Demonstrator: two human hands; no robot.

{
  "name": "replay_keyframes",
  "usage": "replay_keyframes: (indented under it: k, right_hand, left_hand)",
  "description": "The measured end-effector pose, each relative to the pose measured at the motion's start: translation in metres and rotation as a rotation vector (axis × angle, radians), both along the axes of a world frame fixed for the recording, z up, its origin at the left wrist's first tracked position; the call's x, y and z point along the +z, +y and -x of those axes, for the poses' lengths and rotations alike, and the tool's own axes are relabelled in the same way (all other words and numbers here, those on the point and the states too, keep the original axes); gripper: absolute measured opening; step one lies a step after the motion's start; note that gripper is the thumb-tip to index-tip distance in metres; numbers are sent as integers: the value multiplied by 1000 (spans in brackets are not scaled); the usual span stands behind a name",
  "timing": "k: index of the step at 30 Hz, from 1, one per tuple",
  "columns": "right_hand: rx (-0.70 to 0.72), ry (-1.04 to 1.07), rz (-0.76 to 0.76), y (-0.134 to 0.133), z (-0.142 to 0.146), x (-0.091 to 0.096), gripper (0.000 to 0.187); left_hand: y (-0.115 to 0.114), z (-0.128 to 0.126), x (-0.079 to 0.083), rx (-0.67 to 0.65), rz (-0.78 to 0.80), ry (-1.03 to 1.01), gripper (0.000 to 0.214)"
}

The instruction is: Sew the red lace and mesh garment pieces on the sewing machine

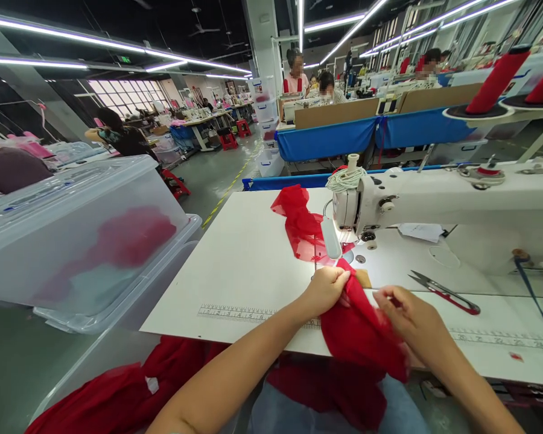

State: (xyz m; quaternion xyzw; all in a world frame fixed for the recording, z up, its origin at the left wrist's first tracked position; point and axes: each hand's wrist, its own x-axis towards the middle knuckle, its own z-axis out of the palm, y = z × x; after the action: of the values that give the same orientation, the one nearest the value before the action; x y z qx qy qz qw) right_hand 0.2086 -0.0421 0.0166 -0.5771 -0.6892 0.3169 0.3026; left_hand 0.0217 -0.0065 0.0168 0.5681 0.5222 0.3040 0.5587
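Observation:
Red sheer fabric [359,319] hangs over the front edge of the white sewing table [235,265] and down onto my lap. My left hand [328,289] is closed on the fabric, just in front of the needle area of the white sewing machine [416,193]. To the right, my right hand [400,310] has curled fingers at the fabric's right edge; the fabric is blurred there, and whether the fingers pinch it I cannot tell. More red fabric [298,223] lies on the table behind and left of the presser foot, which is mostly hidden.
Thread snips [447,293] lie on the table right of my right hand. A clear plastic bin [85,241] stands at the left. Red fabric [117,392] fills another bin below the table. Red thread cones [498,81] stand at upper right. Several people sit farther back.

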Motion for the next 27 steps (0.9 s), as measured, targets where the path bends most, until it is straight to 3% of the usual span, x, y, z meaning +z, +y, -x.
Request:
replay_keyframes:
  k: [3, 8, 11, 14, 20, 27]
  right_hand:
    - [-25, 28, 106, 26, 6, 4, 46]
    - [-11, -77, 98, 58, 15, 1, 33]
    - [-22, -133, 126, 69, 11, 2, 39]
    - [20, -211, 144, 74, 12, 6, 36]
    - [56, -479, 100, 78, 15, 15, 22]
    - [94, -630, 34, 79, 17, 15, 18]
  left_hand:
    - [0, 0, -1, 3, 49, -37, 29]
    - [1, 0, -7, 39, 28, -51, 9]
    - [1, 2, -8, 36, 8, -64, 36]
    - [0, 4, -4, 5, -8, -71, 47]
    - [-2, 3, 3, -12, 41, 7, 15]
    - [-4, -1, 0, 55, -31, 65, 28]
